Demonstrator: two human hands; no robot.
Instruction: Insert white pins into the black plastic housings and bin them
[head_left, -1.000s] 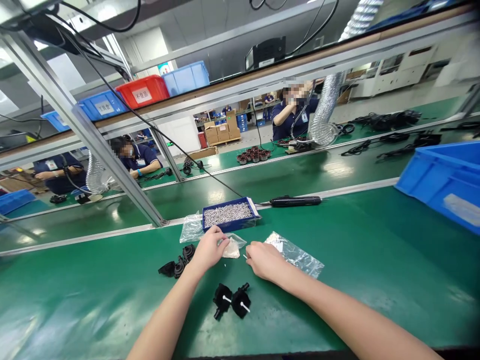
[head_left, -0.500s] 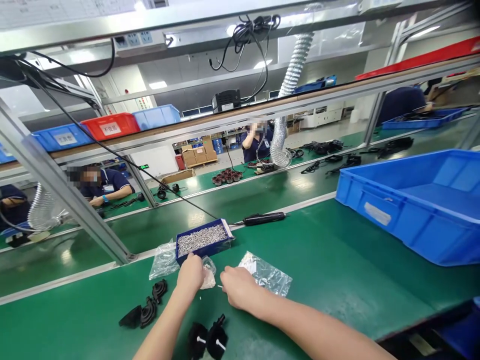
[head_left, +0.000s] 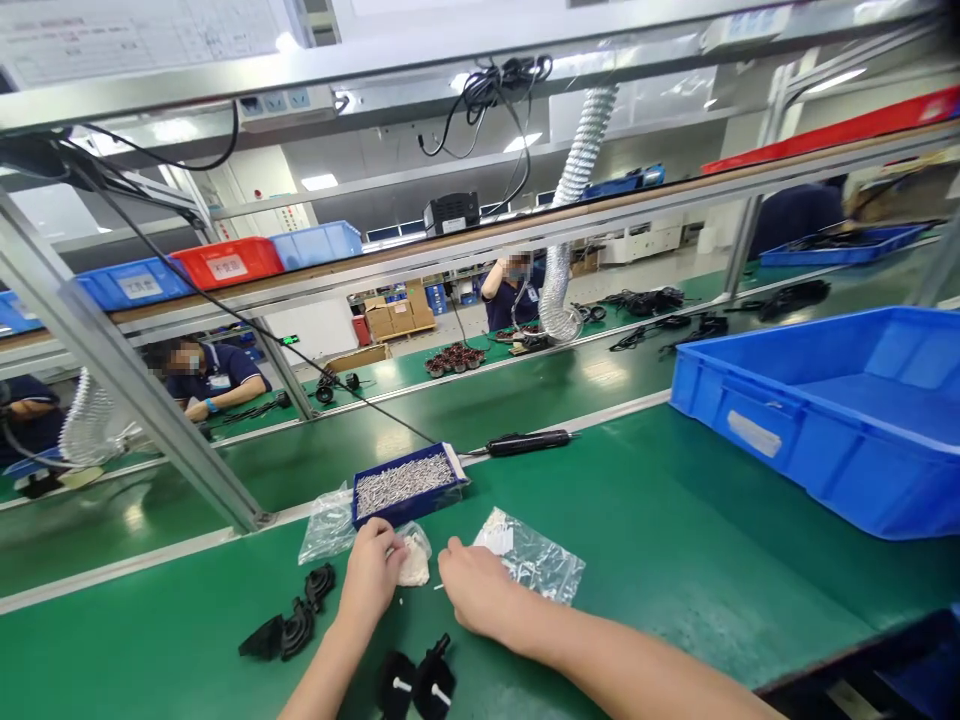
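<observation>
My left hand (head_left: 373, 565) is closed, its fingertips together at the left edge of a small clear bag of tiny white parts (head_left: 414, 562). What those fingers pinch, if anything, is too small to make out. Just right of the bag, my right hand (head_left: 476, 588) is closed with a thin white pin (head_left: 439, 587) poking out from its fingers. Nearer to me lie two black molded parts (head_left: 433, 680), each with a white pin standing in it. Other black molded parts (head_left: 296, 625) rest to the left of my left forearm.
Behind my hands stands a blue box of metal screws (head_left: 405, 485), with a black electric screwdriver (head_left: 529, 442) beside it. Clear plastic bags (head_left: 544, 560) flank the hands. A large blue bin (head_left: 787, 420) occupies the right. A metal post (head_left: 142, 370) rises at left. Co-workers sit beyond.
My left hand has shifted slightly left and its fingers have drawn up at the bag's edge, uncovering more of it. The right hand stays nearly in place with the pin.
</observation>
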